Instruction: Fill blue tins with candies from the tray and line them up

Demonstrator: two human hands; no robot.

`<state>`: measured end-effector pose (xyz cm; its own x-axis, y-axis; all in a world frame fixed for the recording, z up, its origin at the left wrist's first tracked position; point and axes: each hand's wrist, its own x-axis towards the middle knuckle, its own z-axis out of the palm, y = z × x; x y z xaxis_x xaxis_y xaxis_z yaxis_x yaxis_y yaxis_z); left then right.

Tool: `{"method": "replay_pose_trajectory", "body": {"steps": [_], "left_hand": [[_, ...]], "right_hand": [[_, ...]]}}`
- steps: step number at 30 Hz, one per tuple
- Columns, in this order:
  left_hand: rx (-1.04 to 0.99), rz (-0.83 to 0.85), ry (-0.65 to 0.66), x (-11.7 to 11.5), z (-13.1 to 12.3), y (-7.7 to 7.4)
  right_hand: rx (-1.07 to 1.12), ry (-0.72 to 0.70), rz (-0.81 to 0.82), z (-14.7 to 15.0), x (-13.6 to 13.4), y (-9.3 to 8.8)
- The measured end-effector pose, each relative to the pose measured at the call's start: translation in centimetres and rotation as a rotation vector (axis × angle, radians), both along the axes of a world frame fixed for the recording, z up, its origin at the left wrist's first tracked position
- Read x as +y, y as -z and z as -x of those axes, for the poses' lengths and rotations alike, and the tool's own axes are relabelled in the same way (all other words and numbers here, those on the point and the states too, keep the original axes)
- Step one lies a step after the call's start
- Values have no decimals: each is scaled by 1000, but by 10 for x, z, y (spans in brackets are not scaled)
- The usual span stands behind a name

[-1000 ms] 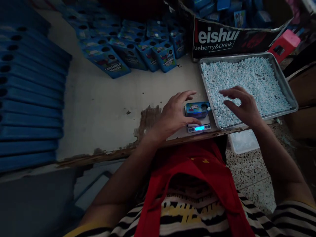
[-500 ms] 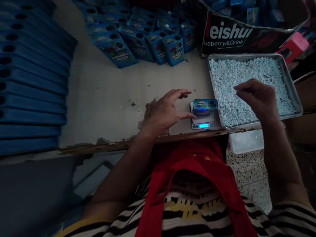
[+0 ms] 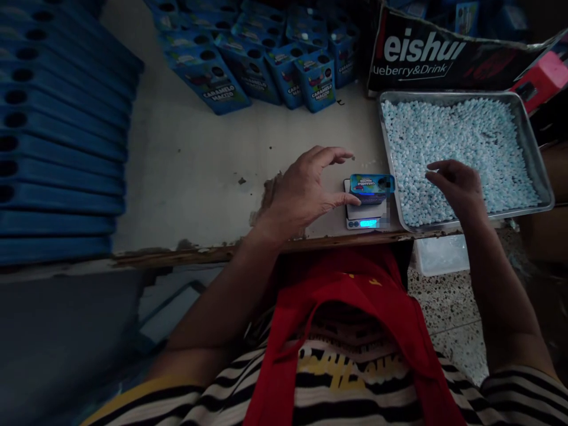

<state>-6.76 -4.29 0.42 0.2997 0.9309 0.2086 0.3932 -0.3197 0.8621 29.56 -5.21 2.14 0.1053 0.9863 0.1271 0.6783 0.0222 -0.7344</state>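
Observation:
A small blue box printed "Caramelo Macizo" [image 3: 371,183] rests on a small digital scale [image 3: 354,216] with a lit blue display, close to the table's front edge. My left hand [image 3: 306,188] is open just left of the box, thumb and fingers apart. Its thumb tip is by the box's near left corner; whether it touches, I cannot tell. Over a metal tray [image 3: 444,224] full of small white and pale-blue candies [image 3: 448,133], my right hand [image 3: 461,186] is closed in a pinch. What lies between its fingertips is too small to make out.
Rows of upright blue boxes [image 3: 317,83] stand at the back. A tall stack of blue packages [image 3: 66,171] fills the left side. Behind the tray is a black carton [image 3: 421,65] holding more blue boxes. A red object [image 3: 544,80] lies at the right.
My right hand has moved down and slightly left over the candies, still pinched. My left thumb is nearer the box's front. The whole view has shifted a little.

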Motion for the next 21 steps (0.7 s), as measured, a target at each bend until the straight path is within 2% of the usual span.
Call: {"method": "replay_pose_trajectory", "body": {"steps": [4, 8, 13, 21], "left_hand": [[77, -42, 42, 0, -8, -2], [206, -67, 63, -2, -15, -11], [325, -95, 61, -9, -19, -20], [369, -154, 104, -9, -32, -16]], "right_hand": [[-90, 7, -118, -1, 3, 11], [-270, -97, -170, -3, 3, 18], [-531, -257, -115, 0, -1, 24], [-749, -291, 2, 22, 3, 28]]}}
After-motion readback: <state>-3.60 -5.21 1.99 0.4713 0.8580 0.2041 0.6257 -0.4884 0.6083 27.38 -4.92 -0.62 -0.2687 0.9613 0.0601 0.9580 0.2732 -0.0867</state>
